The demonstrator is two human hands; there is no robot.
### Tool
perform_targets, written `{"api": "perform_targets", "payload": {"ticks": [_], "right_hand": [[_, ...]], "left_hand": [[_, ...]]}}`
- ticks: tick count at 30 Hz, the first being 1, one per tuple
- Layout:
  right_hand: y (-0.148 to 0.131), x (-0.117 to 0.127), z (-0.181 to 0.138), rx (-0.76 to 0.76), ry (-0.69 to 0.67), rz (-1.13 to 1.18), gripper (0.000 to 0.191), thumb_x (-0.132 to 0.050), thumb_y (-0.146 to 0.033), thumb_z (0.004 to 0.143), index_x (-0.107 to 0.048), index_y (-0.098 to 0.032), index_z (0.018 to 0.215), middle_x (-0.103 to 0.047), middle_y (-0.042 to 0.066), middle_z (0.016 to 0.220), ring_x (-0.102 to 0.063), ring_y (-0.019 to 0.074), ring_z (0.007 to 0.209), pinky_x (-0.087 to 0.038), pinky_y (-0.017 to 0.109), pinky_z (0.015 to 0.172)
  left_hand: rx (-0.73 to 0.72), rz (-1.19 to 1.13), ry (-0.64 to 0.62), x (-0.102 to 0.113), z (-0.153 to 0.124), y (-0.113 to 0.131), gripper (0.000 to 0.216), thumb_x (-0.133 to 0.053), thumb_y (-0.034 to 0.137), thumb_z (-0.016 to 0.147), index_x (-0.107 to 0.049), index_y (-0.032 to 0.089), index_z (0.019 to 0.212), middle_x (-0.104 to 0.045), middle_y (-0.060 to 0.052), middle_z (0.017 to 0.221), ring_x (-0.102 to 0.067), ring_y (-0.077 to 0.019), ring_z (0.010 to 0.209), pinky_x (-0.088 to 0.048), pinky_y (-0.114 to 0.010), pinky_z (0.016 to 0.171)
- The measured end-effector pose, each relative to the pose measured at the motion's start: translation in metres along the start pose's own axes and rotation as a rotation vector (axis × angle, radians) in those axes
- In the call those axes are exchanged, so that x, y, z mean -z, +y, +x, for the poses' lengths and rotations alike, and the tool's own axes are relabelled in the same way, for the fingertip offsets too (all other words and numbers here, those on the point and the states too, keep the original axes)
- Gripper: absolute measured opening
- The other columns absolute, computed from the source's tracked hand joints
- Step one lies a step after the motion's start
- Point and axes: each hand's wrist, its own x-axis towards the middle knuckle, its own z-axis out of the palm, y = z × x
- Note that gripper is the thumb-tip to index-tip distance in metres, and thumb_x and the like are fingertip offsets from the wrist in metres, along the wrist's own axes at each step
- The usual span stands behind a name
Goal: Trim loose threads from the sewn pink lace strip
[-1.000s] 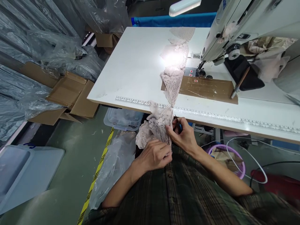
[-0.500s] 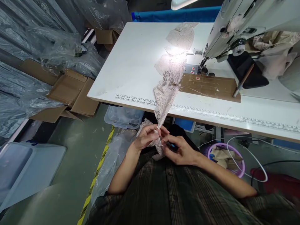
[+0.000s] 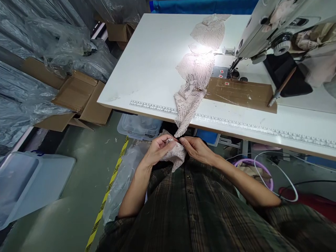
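Note:
A pale pink strip of lace fabric runs down from the white sewing table over its front edge to my hands. My left hand pinches the lace just below that edge, thumb and fingers closed. Right beside it, my right hand has thumb and forefinger pressed together on the lace; the fingertips hide exactly what lies between them. A loose flap of lace hangs below the two hands, over my lap. More bunched lace pieces lie farther up the table, under a bright lamp glow.
A sewing machine stands at the right, with a brown card strip before its needle. A printed ruler follows the table edge. Left are an open cardboard box and plastic bins; a purple basket sits below right.
My right hand has moved up and in against my left hand, pinching the lace. The flap below the hands has spread out. The view has shifted slightly.

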Motion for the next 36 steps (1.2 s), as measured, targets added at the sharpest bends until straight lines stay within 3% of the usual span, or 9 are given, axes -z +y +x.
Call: {"api": "perform_targets", "payload": {"ticks": [7,13,19,25,28,31,36], "right_hand": [[-0.002,-0.002,0.008,0.006,0.007,-0.012,0.047,-0.033,-0.053,0.099,-0.041,-0.02,0.065,-0.042,-0.004,0.059,-0.036,0.0107,0.056,-0.027,0.026,0.055],[0.005,-0.009,0.008,-0.092,0.125,0.016,0.05,-0.031,-0.055,0.099,-0.045,-0.019,0.067,-0.039,-0.004,0.059,-0.036,0.0104,0.056,-0.029,0.025,0.054],[0.001,-0.005,0.005,-0.035,0.008,-0.016,0.048,-0.034,-0.054,0.098,-0.043,-0.02,0.066,-0.044,-0.004,0.059,-0.038,0.0106,0.055,-0.028,0.025,0.054],[0.008,-0.01,0.008,-0.08,0.074,-0.026,0.05,-0.035,-0.058,0.096,-0.042,-0.021,0.064,-0.042,-0.004,0.057,-0.037,0.0105,0.054,-0.028,0.026,0.054],[0.015,-0.017,0.003,-0.111,-0.003,0.135,0.045,-0.036,-0.059,0.096,-0.044,-0.021,0.073,-0.043,-0.004,0.062,-0.04,0.0108,0.056,-0.034,0.024,0.054],[0.024,-0.024,-0.005,-0.124,-0.117,0.119,0.036,-0.052,-0.057,0.09,-0.047,-0.021,0.085,-0.045,-0.006,0.065,-0.041,0.0105,0.054,-0.035,0.023,0.052],[0.034,-0.021,-0.02,-0.041,0.071,-0.206,0.022,-0.058,-0.041,0.088,-0.051,-0.02,0.087,-0.056,0.002,0.082,-0.049,0.013,0.063,-0.039,0.027,0.06]], "left_hand": [[-0.051,0.062,0.023,0.001,0.0,-0.001,0.036,-0.076,0.048,0.073,-0.067,0.014,0.08,-0.058,0.0,0.069,-0.05,-0.0092,0.06,-0.04,-0.021,0.057],[-0.075,0.113,0.053,0.003,0.001,-0.002,0.035,-0.076,0.048,0.074,-0.069,0.014,0.081,-0.062,-0.002,0.074,-0.051,-0.0096,0.063,-0.041,-0.02,0.056],[-0.049,0.167,0.04,0.004,0.0,0.003,0.037,-0.075,0.05,0.073,-0.068,0.014,0.076,-0.058,0.0,0.064,-0.046,-0.0082,0.055,-0.036,-0.019,0.048],[-0.021,0.161,0.023,0.002,-0.002,0.006,0.037,-0.075,0.05,0.073,-0.067,0.014,0.075,-0.058,0.001,0.063,-0.046,-0.0079,0.053,-0.037,-0.019,0.048],[-0.008,0.137,0.001,0.007,-0.001,-0.001,0.035,-0.073,0.048,0.076,-0.067,0.014,0.081,-0.063,-0.001,0.068,-0.053,-0.0101,0.057,-0.043,-0.02,0.053],[-0.036,0.247,0.018,0.02,0.005,-0.015,0.034,-0.067,0.049,0.082,-0.067,0.015,0.087,-0.068,-0.005,0.079,-0.062,-0.0154,0.069,-0.05,-0.026,0.064],[-0.254,0.671,0.218,0.032,0.017,-0.033,0.039,-0.068,0.044,0.08,-0.066,0.019,0.11,-0.066,-0.01,0.115,-0.061,-0.0241,0.111,-0.049,-0.037,0.094]]}}
